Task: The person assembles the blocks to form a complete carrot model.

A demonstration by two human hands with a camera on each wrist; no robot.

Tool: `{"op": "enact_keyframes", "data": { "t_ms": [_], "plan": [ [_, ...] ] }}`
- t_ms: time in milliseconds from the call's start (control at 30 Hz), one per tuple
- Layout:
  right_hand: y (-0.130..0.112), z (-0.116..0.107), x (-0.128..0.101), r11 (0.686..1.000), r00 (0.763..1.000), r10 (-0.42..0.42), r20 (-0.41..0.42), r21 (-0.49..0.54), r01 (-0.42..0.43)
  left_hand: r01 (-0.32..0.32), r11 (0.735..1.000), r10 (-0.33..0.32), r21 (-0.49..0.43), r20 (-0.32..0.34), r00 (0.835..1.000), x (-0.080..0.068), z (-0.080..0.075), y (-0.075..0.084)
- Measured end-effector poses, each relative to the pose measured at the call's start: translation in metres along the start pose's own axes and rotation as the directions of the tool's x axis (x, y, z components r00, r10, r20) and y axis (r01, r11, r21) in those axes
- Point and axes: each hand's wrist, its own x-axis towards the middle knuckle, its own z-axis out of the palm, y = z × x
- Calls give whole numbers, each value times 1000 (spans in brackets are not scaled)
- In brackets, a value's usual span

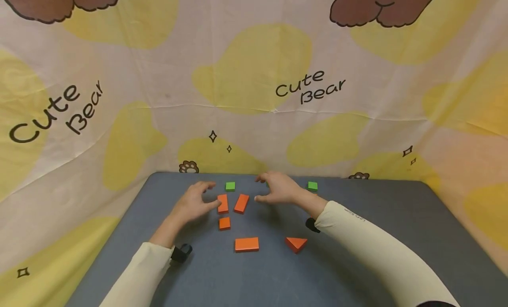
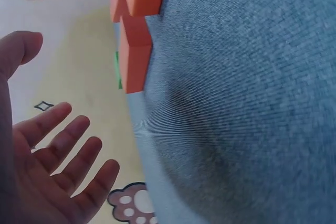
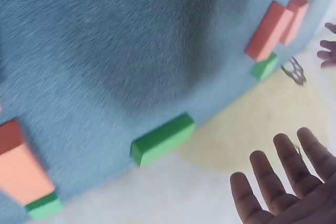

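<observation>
My left hand (image 1: 193, 202) is held over the table's left side, fingers spread and nothing in its grasp. Its thumb overlaps an orange rectangular block (image 1: 224, 204) in the head view. A second orange block (image 1: 241, 204) lies slanted just to the right, and a small orange square block (image 1: 224, 223) sits nearer. My right hand (image 1: 281, 189) hovers farther right, palm turned inward, also holding nothing. In the right wrist view, a long green block (image 3: 163, 140) lies beyond its fingers (image 3: 269, 174); in the head view that hand mostly hides it.
Nearer on the grey-blue table (image 1: 254, 280) lie an orange rectangular block (image 1: 247, 245) and an orange triangular block (image 1: 296, 244). Green blocks stand toward the back, one at left (image 1: 230, 186) and one at right (image 1: 312, 186). A printed cloth (image 1: 246, 86) hangs behind the table's back edge.
</observation>
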Motion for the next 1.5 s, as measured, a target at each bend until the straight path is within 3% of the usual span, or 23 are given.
{"op": "enact_keyframes", "data": {
  "t_ms": [200, 400, 600, 867, 1233, 1500],
  "plan": [
    [-7, 15, 18, 994, 995, 24, 101, 107, -35, 16, 999, -14, -35, 50, 999, 6, 12, -8],
    [-10, 30, 29, 984, 986, 77, 150, 146, -99, 41, 996, -34, -74, 94, 995, 10, 20, -12],
    [-15, 42, 38, 988, 976, 112, 186, 87, -130, 54, 994, -43, -99, 114, 993, 11, 22, -12],
    [-22, 52, 41, 984, 969, 160, 187, -111, -141, 49, 995, -37, -86, 141, 989, 15, 25, -9],
    [-16, 47, 38, 989, 970, 130, 206, -92, -113, 30, 997, -19, -75, 144, 989, 17, 26, -13],
    [12, 35, 25, 993, 970, 109, 215, -69, -96, 38, 997, -26, -72, 164, 986, 24, 27, -17]
  ]
}}
